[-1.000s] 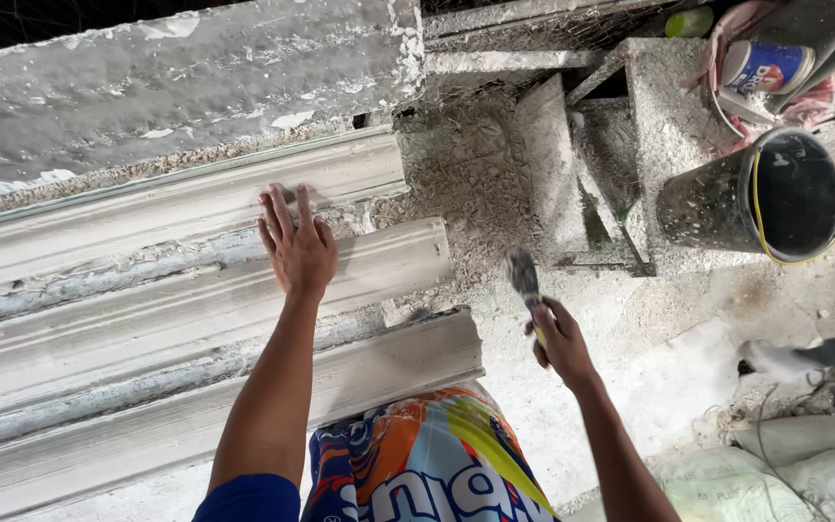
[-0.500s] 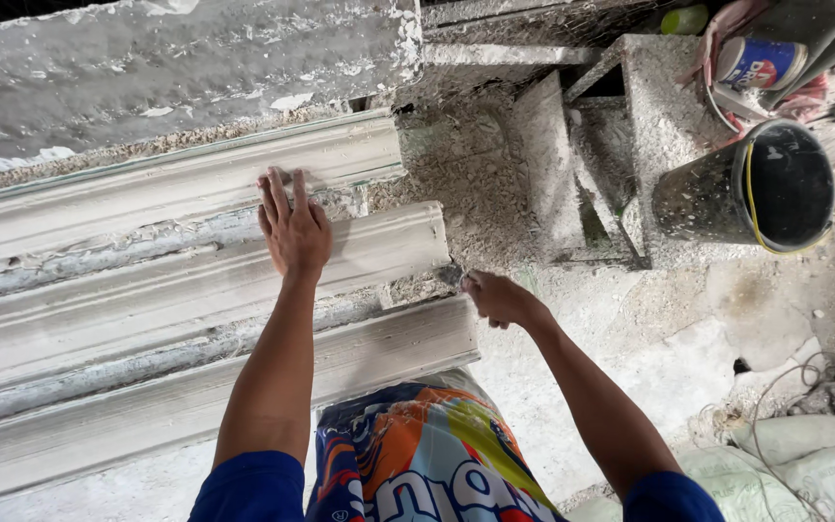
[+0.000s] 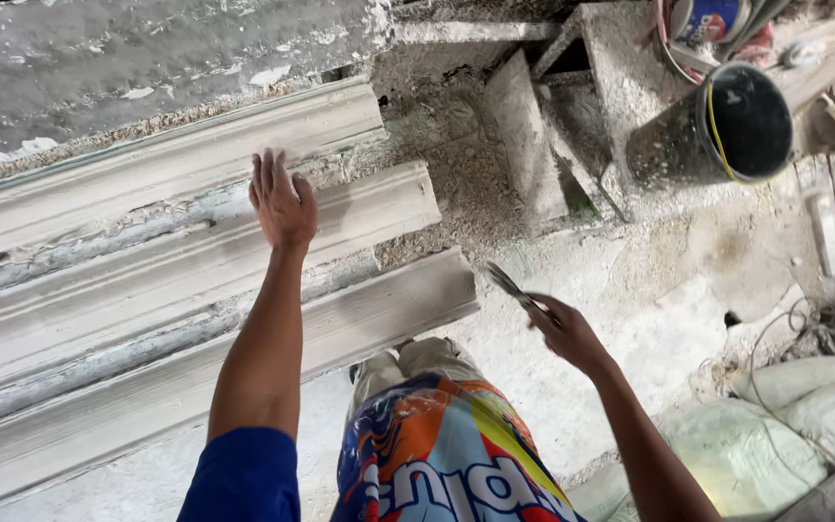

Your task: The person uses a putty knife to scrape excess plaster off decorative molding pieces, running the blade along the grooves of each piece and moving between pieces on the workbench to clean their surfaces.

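Three long white plaster mouldings lie side by side on a bench. My left hand [image 3: 282, 201] rests flat, fingers spread, on the middle moulding [image 3: 369, 208]. The far moulding [image 3: 186, 159] lies beyond it and the near moulding [image 3: 379, 309] closer to me. My right hand [image 3: 564, 331] is off the bench end, over the dusty floor, gripping a narrow metal scraper [image 3: 509, 283] whose blade points up and left toward the near moulding's end without touching it.
A grey slab [image 3: 147, 58] lies beyond the mouldings. A black bucket [image 3: 727, 126] stands at the upper right among dusty concrete blocks [image 3: 524, 135]. Filled sacks [image 3: 804, 416] and loose wires lie at the lower right. White dust covers the floor [image 3: 669, 280].
My right hand has drawn the scraper back from the end of the mouldings, down and to the right. My left hand has stayed on the middle moulding.
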The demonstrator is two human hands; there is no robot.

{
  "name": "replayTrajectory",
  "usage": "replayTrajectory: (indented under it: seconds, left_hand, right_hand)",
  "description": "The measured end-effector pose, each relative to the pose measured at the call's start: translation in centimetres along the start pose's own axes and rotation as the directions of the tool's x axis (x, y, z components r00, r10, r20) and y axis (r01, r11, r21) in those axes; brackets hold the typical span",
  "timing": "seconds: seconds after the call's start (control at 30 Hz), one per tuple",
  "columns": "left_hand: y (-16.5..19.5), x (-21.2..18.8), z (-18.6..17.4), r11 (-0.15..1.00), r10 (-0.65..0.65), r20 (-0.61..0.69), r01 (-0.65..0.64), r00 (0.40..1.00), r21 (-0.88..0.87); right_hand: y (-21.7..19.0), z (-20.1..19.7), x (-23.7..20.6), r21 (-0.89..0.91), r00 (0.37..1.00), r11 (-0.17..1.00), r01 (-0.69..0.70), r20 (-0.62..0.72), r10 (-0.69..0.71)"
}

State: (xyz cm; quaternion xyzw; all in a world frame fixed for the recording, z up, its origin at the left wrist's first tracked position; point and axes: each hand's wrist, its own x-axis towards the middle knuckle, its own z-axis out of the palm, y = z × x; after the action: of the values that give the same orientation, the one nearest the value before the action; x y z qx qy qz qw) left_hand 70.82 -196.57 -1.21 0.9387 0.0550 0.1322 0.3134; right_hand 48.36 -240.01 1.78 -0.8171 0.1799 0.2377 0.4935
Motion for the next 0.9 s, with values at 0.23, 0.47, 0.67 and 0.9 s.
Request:
replayTrajectory:
  seconds: [0.23, 0.47, 0.67, 0.9]
  left_hand:
    - [2.0, -12.6, 0.5, 0.957, 0.281, 0.111, -0.287, 0.953, 0.044]
    - [2.8, -16.6, -1.5, 0.964, 0.21, 0.063, -0.218, 0.976, 0.154]
    - [4.0, -15.6, -1.4, 0.955, 0.155, 0.054, -0.164, 0.986, 0.246]
    - [4.6, -16.1, -2.0, 0.955, 0.021, 0.07, -0.041, 0.997, 0.295]
  right_hand:
    - [5.9, 1.3, -5.7, -0.19, 0.983, 0.98, -0.057, -0.184, 0.022]
    - [0.6, 2.9, 2.0, -0.346, 0.922, 0.887, 0.305, -0.126, -0.366]
    - [2.6, 0.4, 0.0, -0.343, 0.965, 0.911, 0.229, -0.047, -0.26]
    - [1.1, 2.9, 7.6, -0.254, 0.952, 0.923, 0.288, -0.032, -0.306]
